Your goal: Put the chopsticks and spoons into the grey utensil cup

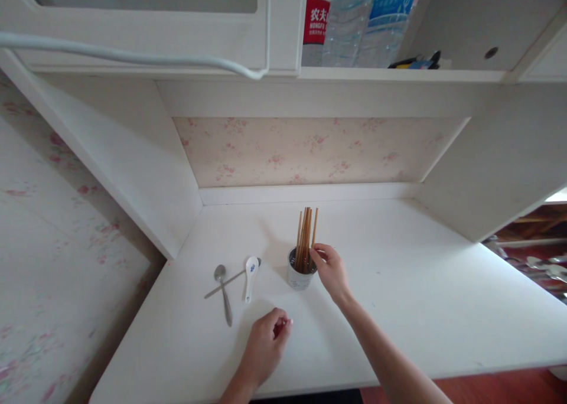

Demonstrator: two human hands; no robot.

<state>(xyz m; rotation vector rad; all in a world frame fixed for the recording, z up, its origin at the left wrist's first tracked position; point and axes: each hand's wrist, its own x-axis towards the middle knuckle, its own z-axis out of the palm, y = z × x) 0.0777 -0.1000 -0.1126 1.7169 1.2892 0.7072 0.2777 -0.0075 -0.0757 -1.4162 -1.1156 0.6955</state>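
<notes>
A light cup (299,280) with a dark inside stands on the white desktop, holding several upright wooden chopsticks (305,238). At the cup's right rim, my right hand (330,271) pinches the rightmost chopstick (315,225) between thumb and fingers. My left hand (268,340) hovers or rests nearer the front edge, its fingers curled in with nothing visible in them. To the left lie a white ceramic spoon (250,277) with a blue mark and a metal spoon (224,295). A second metal spoon (237,276) lies slantwise, passing beneath both.
Above the white desktop (398,309) runs a shelf with several plastic bottles (349,26) and small dark items (416,62). A white cable (133,54) hangs across the cabinet door. Side panels (491,150) close in the desk left and right.
</notes>
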